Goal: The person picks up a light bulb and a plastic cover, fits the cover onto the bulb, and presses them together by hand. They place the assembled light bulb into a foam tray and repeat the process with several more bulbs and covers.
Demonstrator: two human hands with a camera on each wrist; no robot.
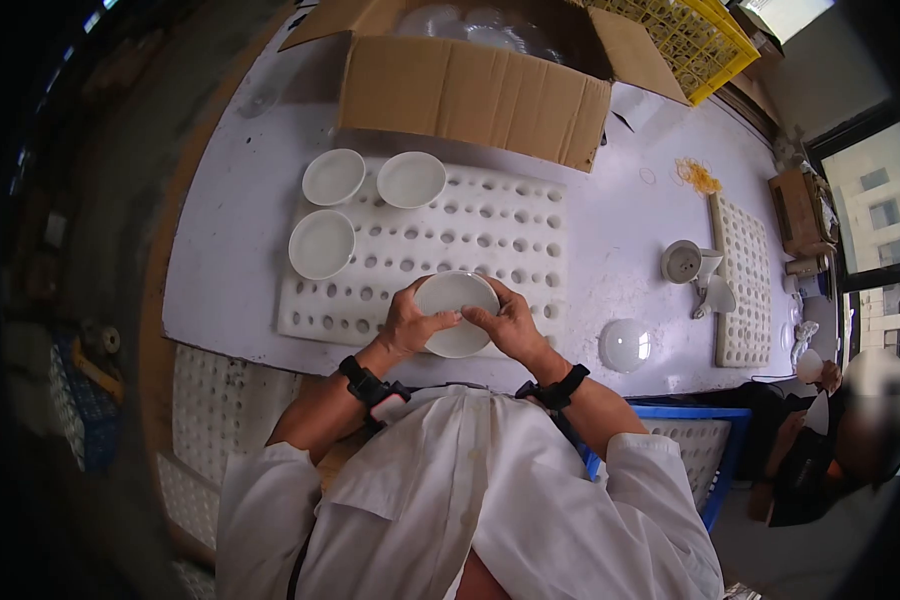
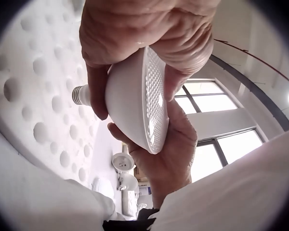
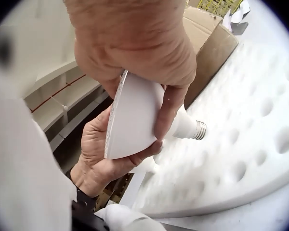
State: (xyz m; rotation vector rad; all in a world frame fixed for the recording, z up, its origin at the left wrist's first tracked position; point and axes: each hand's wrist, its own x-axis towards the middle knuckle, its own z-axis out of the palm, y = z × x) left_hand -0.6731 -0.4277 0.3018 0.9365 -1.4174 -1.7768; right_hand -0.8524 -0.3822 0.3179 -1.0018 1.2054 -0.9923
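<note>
Both hands hold a white reflector light bulb [image 1: 457, 288] close over the near edge of a white foam board with holes [image 1: 292, 312]. Its textured round face is turned up toward the head. In the left wrist view a metal screw base [image 2: 80, 95] sticks out from the cone-shaped body. My left hand [image 1: 407, 323] grips the rim from the left, thumb on the face and fingers underneath. On the opposite side my right hand [image 1: 514, 326] holds it the same way, both thumbs nearly meeting. Three similar bulbs, among them the nearest one [image 1: 321, 244], stand face up at the board's left.
An open cardboard box [image 1: 470, 100] stands beyond the board, with a yellow crate [image 1: 705, 50] behind it. On the right lie rubber bands [image 1: 698, 177], a glossy white dome [image 1: 625, 346], several lamp cups [image 1: 682, 262] and a second foam board [image 1: 742, 300]. Another person sits at far right.
</note>
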